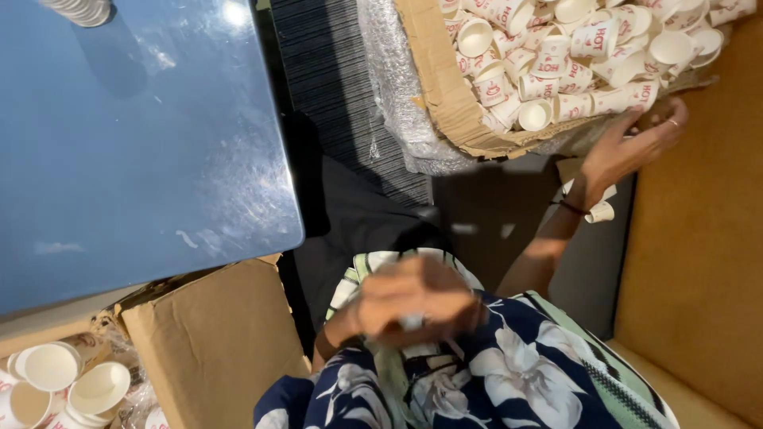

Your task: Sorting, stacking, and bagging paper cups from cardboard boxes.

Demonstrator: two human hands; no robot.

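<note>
A blue table [135, 135] fills the upper left, shiny and scuffed, above a strip of dark ribbed carpet [334, 71] and several brown cardboard boxes on the floor.

The right hand [632, 147] reaches out to the near edge of the big carton [445, 95] at the top, which is heaped with small white paper cups [572, 56] with red print. Its fingers are partly curled against the lowest cups at the torn rim; whether they have actually closed on one I cannot tell, since the fingertips are lost among the cups. A dark band sits on the wrist, and a single fallen cup [600, 212] lies just below it.

The left hand [413, 302] rests close to the body over the flowered dark-blue clothing [509, 373]. It is blurred, loosely cupped, and seems to hold something small and pale, probably cups, though the blur leaves that unsure.

To do this well, I judge that the reaching hand should pinch one cup by its rim rather than squeeze the thin wall, and lift it clear of its neighbours so the pile does not spill over the sagging edge.

Clear bubble wrap [397, 103] bulges beside the carton. At the lower left a second box [214, 342] stands beside more open cups [71, 381], and a short stack of cups [79, 9] sits on the table's far corner.
</note>
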